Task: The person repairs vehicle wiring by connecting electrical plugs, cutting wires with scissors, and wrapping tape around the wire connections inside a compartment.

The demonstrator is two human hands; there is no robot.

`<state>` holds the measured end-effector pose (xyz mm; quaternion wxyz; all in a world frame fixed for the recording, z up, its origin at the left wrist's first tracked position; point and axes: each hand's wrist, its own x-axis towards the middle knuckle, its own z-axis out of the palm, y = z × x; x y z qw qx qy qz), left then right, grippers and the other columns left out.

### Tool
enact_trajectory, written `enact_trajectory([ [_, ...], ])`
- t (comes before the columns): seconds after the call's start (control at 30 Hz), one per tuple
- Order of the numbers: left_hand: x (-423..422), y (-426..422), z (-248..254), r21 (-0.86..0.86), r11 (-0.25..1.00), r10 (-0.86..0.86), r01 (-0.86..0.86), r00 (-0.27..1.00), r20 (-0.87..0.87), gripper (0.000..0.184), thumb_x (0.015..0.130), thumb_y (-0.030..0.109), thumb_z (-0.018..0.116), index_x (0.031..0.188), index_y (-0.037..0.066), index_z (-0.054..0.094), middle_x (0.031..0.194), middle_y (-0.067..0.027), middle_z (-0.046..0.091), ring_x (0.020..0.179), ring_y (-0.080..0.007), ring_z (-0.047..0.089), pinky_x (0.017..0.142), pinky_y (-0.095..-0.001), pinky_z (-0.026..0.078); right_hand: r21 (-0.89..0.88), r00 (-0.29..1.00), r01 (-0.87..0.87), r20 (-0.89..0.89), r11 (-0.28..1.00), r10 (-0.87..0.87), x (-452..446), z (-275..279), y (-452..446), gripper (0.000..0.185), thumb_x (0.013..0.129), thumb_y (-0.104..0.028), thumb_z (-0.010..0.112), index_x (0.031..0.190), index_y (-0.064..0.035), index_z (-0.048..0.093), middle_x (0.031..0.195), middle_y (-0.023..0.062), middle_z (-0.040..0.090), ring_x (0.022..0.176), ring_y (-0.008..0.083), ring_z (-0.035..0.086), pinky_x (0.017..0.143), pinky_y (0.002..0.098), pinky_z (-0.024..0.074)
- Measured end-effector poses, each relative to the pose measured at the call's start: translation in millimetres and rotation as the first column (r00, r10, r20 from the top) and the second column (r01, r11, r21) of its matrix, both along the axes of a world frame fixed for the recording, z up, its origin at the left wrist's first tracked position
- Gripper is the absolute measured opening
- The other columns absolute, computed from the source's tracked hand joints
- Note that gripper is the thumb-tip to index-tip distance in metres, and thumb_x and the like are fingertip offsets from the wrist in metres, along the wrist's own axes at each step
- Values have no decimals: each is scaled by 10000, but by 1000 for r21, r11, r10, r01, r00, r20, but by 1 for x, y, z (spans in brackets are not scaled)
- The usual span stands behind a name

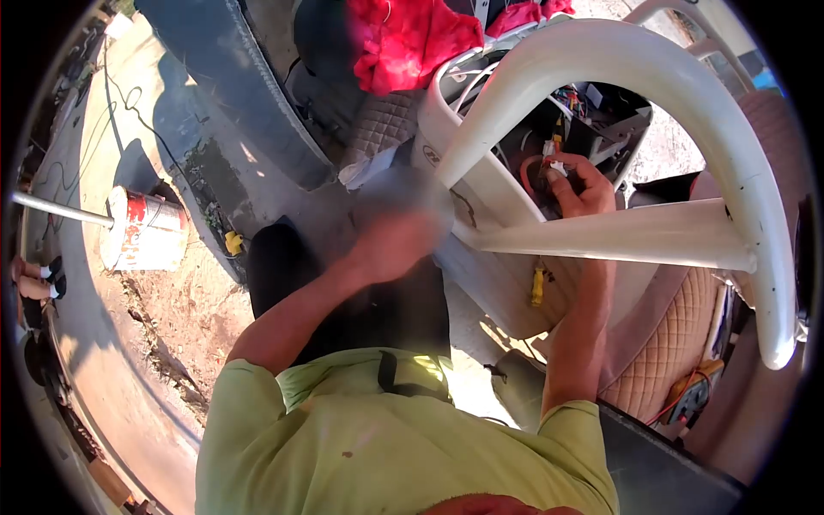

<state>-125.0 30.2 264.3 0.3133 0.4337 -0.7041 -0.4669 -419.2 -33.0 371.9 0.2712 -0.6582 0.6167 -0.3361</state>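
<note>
My right hand (582,184) reaches under the white tubular bar (618,225). Its thumb and fingers pinch a small white wire connector (558,167), with orange-red wires beside it. Around that hand is the open white housing (481,184), with wiring (579,101) and dark parts inside. My left hand (399,219) is over my lap, near the housing's left side. A grey blur covers its fingers, so whether it holds anything is hidden. A yellow piece (537,285) hangs on the housing's near wall, below the bar.
A thick white curved tube (627,47) arches over the housing. Red cloth (412,43) lies at its far edge. A multimeter (689,393) with leads rests by the tan quilted padding (669,343) at right. A paint-stained bucket (159,230) with a pole is at left; a person's legs (36,279) show beyond.
</note>
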Motion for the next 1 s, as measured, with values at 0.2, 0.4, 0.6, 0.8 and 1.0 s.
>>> enact_trajectory([
  [0.2,-101,-52,114,-511,851,3,-116,977,-215,232,942,71,643,1163,4,630,1124,-157,672,980,-297,684,850,-379,535,-102,903,-145,392,984,174,-3,-10,3,201,873,-131,740,1051,-38,726,912,112,742,766,219,694,703,343,555],
  [0.4,-136,-150,54,-276,939,-202,205,979,39,305,1012,106,567,1280,-37,600,1129,-132,696,986,-187,666,859,-324,542,-118,986,152,-47,981,-158,-3,20,19,263,848,-159,667,1092,-79,726,972,176,731,890,402,693,784,486,553],
  [0.6,-123,-143,53,-339,931,-181,135,978,-107,238,1008,118,610,1197,-27,619,1098,-112,700,990,-142,653,874,-303,521,-461,980,28,-160,887,-115,-12,-19,-2,221,854,-164,662,1038,-57,718,920,191,722,871,409,692,778,492,556],
  [0.8,-126,-129,72,-375,913,-215,158,970,-114,282,946,148,656,1180,-9,643,1093,-153,729,1005,-228,696,888,-342,543,-268,988,-122,-121,956,92,-25,4,9,234,842,-94,684,1067,-33,705,925,202,721,868,376,708,768,444,564],
  [1.0,-126,-106,116,-233,972,-23,23,1000,4,204,886,51,627,1062,-25,697,989,-193,759,920,-288,754,827,-369,578,-191,1000,23,-2,981,-24,-22,-12,4,326,827,-109,745,1136,-18,690,946,186,732,882,324,715,799,411,553],
])
